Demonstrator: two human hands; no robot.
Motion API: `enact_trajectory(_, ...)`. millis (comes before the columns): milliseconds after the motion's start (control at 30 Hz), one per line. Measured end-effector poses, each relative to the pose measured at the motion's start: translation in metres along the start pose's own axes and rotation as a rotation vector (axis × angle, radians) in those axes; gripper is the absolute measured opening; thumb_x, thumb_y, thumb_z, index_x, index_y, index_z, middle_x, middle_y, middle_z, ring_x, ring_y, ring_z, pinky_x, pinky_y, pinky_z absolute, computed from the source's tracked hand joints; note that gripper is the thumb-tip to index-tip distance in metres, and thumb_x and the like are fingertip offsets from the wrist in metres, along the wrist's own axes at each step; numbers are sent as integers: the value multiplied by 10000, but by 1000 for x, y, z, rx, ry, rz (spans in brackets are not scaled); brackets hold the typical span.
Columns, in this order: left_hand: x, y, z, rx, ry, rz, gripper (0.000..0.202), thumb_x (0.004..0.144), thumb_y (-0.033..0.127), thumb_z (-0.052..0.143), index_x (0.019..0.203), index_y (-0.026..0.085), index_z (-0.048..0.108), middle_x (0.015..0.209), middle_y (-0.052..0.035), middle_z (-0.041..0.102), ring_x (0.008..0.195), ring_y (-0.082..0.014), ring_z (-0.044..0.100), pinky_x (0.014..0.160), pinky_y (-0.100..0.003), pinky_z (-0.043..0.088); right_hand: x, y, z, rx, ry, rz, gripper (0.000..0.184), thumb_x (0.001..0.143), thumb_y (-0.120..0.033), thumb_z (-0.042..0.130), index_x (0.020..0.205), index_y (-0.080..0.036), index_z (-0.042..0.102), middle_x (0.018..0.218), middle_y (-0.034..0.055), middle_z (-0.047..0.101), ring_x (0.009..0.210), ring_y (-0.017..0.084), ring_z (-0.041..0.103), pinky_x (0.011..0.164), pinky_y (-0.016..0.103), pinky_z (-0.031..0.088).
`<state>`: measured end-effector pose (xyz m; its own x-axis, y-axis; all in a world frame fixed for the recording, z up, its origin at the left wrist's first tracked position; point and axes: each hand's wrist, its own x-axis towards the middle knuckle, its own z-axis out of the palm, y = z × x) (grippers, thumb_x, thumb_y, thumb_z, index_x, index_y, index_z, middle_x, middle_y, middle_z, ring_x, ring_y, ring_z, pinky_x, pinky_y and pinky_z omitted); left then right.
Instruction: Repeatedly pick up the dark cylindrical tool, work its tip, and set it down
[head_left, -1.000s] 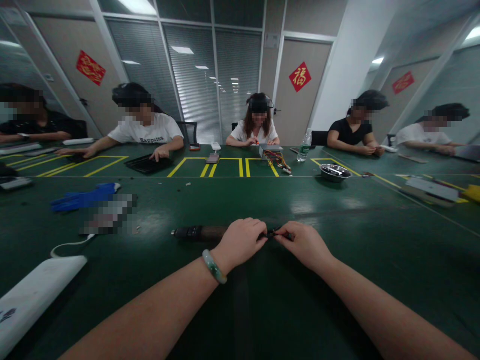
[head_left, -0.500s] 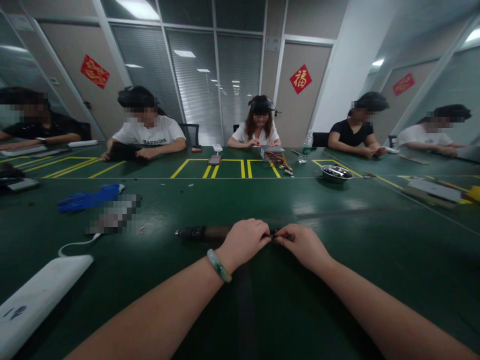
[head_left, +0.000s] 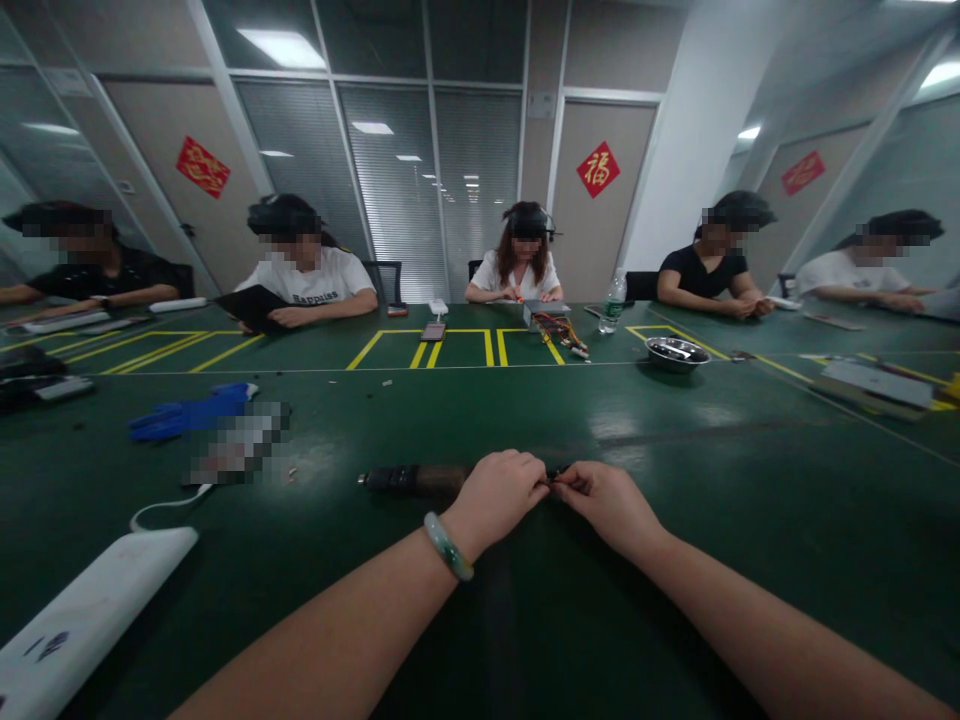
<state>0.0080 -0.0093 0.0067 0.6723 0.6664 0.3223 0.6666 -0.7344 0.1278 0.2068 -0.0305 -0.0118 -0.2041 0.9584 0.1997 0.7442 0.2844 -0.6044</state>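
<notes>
A dark, pen-shaped electric screwdriver [head_left: 420, 480] lies crosswise on the green table, its metal tip pointing left. My left hand [head_left: 501, 495] is wrapped over the tool's rear part, with a jade-like bangle [head_left: 448, 547] at the wrist. Close beside it, my right hand [head_left: 609, 502] pinches with thumb and forefinger at the tool's tail end. Between the two sets of fingertips a small dark part shows, too little of it visible to name. The tool's rear portion is hidden under my left hand.
A white power bank [head_left: 97, 620] is cabled to a phone [head_left: 238, 445] on the left, near a blue glove [head_left: 191, 412]. Across the table stand a metal bowl [head_left: 677, 354], a water bottle [head_left: 613, 304] and a metal box with wires [head_left: 551, 318]. Several people sit beyond.
The whole view has shifted slightly down and right, as the camera tilts. Both hands stay together at the screwdriver's tail, with the right fingers slightly changed. A person opposite raises a black panel.
</notes>
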Motion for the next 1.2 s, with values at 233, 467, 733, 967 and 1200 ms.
enact_trajectory(233, 1, -1, 4, 15, -2, 2, 93, 868, 277, 628, 911, 204, 591, 908, -8, 625, 881, -186, 565, 776, -321, 460, 4, 3, -1, -89, 16, -100, 153, 879, -321, 571, 846, -235, 694, 859, 4, 677, 803, 168, 613, 706, 278, 441)
enact_trajectory(467, 0, 0, -3, 6, -25, 7, 40, 889, 233, 578, 913, 202, 577, 916, -13, 623, 882, -179, 559, 762, -306, 458, 5, 5, -5, -102, -14, -133, 142, 889, -291, 564, 888, -239, 697, 888, 8, 674, 828, 166, 612, 730, 279, 450)
enact_trajectory(733, 1, 1, -2, -13, -18, 7, 33, 892, 228, 575, 906, 203, 591, 913, -8, 626, 878, -174, 567, 757, -306, 465, 4, 6, -6, -225, -10, -230, 144, 916, -261, 550, 944, -249, 691, 913, -1, 662, 845, 157, 610, 757, 283, 454)
enact_trajectory(967, 1, 0, -2, -16, -33, 17, 60, 895, 240, 580, 929, 194, 600, 932, -19, 639, 887, -176, 575, 781, -316, 472, 2, 5, -8, -453, 10, -414, 206, 957, -240, 488, 1027, -234, 681, 959, 35, 652, 855, 171, 598, 779, 291, 465)
enact_trajectory(1200, 0, 0, 0, 11, -27, 0, 55, 896, 247, 571, 916, 196, 572, 936, -29, 636, 899, -187, 579, 817, -332, 476, 10, 6, -11, -577, 20, -548, 240, 960, -199, 457, 1039, -219, 683, 916, 54, 635, 837, 179, 565, 749, 288, 462)
